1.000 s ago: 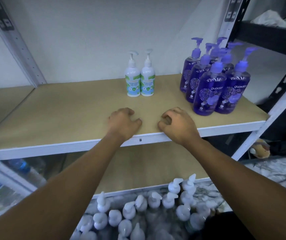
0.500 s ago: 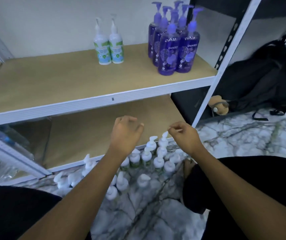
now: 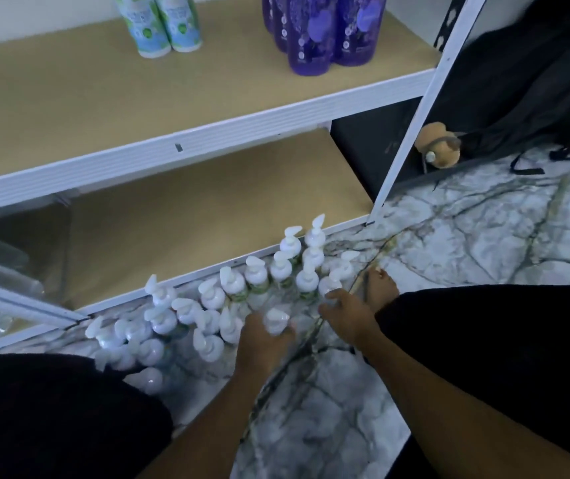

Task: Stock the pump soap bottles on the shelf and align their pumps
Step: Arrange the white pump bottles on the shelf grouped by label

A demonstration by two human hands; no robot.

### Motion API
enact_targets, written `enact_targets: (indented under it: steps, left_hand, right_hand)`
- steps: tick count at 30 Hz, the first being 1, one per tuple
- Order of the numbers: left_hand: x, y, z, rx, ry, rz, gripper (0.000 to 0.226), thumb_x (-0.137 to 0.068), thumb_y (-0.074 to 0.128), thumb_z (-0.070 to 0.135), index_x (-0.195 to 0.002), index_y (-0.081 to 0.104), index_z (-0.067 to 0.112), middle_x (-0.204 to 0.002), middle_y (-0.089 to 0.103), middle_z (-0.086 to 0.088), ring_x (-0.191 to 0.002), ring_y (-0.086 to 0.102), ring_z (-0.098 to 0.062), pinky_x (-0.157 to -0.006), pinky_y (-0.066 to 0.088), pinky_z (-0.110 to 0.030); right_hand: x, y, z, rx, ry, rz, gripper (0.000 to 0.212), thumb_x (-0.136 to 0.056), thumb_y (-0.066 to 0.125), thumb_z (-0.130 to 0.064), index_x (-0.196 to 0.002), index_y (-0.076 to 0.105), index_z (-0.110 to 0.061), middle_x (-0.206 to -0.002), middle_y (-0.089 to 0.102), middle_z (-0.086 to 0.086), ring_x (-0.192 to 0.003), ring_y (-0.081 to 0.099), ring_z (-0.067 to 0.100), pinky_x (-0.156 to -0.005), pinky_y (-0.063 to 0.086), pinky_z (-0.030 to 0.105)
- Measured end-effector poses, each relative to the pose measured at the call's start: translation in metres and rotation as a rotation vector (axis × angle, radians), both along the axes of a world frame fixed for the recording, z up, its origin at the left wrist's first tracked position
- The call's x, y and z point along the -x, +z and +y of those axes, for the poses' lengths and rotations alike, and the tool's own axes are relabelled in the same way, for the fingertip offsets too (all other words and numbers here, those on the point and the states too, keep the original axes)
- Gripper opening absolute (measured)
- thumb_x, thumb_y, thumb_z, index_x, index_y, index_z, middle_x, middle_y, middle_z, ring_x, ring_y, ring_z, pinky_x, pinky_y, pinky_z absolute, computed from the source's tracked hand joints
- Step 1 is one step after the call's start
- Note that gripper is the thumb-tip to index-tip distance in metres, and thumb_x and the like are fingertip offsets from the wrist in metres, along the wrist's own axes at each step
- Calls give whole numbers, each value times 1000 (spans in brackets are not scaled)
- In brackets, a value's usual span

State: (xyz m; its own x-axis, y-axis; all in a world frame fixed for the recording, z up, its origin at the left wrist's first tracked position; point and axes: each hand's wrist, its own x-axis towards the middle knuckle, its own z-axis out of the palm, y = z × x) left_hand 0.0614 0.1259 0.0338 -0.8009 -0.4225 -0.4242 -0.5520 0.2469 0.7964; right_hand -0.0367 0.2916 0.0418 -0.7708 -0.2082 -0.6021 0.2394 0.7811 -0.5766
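Hands lowered, left hand [image 3: 263, 342] fingers gripping pump bottle [image 3: 277, 320], right hand [image 3: 350, 318] fingers gripping second bottle [image 3: 328, 288]

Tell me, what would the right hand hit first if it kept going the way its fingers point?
Most likely the nearest white pump bottle standing on the floor: the right hand points forward and left, fingertips right at it. Blur hides whether they already touch.
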Motion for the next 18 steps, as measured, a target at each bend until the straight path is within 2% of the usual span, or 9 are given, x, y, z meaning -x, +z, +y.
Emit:
enact_targets:
  steps: [1,3,6,8,11,13,15,18]
  left_hand:
    - [0,-6,0,-16,-9,-1,16,-76,80,35,-80,71,22,-75,72,12,-73,67,-3,-61,47,-17]
    - [4,-22,-2,-10,-14,-19,21,-72,80,40,-77,69,23,-70,71,12,-67,67,-1,-59,48,-16]
    - [12,-69,-5,-23,-14,-23,62,-64,77,70,-94,69,17,-88,73,5,-83,70,-12,-72,58,-30]
    - [13,-112,-8,-31,2,-24,76,-61,73,80,-109,68,21,-100,73,6,-94,70,-11,-80,60,-38]
    - [18,-113,-3,-22,67,-40,90,-64,75,75,-130,57,17,-118,68,-1,-109,66,-20,-90,57,-42]
    - [23,-102,1,-17,85,-57,90,-65,74,66,-133,51,11,-122,64,-7,-112,62,-26,-93,54,-41]
    - [28,-100,3,-24,87,-72,87,-64,70,62,-132,52,10,-117,64,-6,-110,62,-25,-90,52,-35]
    - [29,-110,3,25,85,-93,100,-63,66,65,-142,46,7,-128,60,-13,-118,58,-28,-92,45,-27]
  right_hand:
    - [1,-7,-4,4,-27,3,41,-93,62,-37,-129,54,-18,-106,64,10,-98,61,30,-91,49,38]
    - [4,-20,-11,3,-57,20,49,-92,62,-38,-136,49,-21,-123,64,13,-114,59,33,-98,46,38]
    - [10,-40,-25,38,-40,24,70,-86,59,-55,-147,35,-32,-136,59,9,-123,56,32,-102,45,42]
    - [13,-63,-31,71,-47,33,85,-79,52,-69,-152,23,-39,-142,56,5,-126,55,31,-102,46,46]
    - [17,-76,-45,37,-85,69,88,-89,55,-65,-158,8,-35,-151,47,6,-130,52,35,-100,46,43]
    - [21,-86,-51,49,-121,109,87,-92,56,-60,-158,5,-34,-158,37,2,-137,46,31,-104,43,43]
    - [23,-94,-55,60,-140,151,87,-92,56,-60,-158,5,-35,-162,30,-2,-142,40,27,-106,43,45]
    - [25,-105,-59,54,-166,190,87,-89,56,-63,-157,6,-38,-159,36,-2,-134,49,29,-99,49,47]
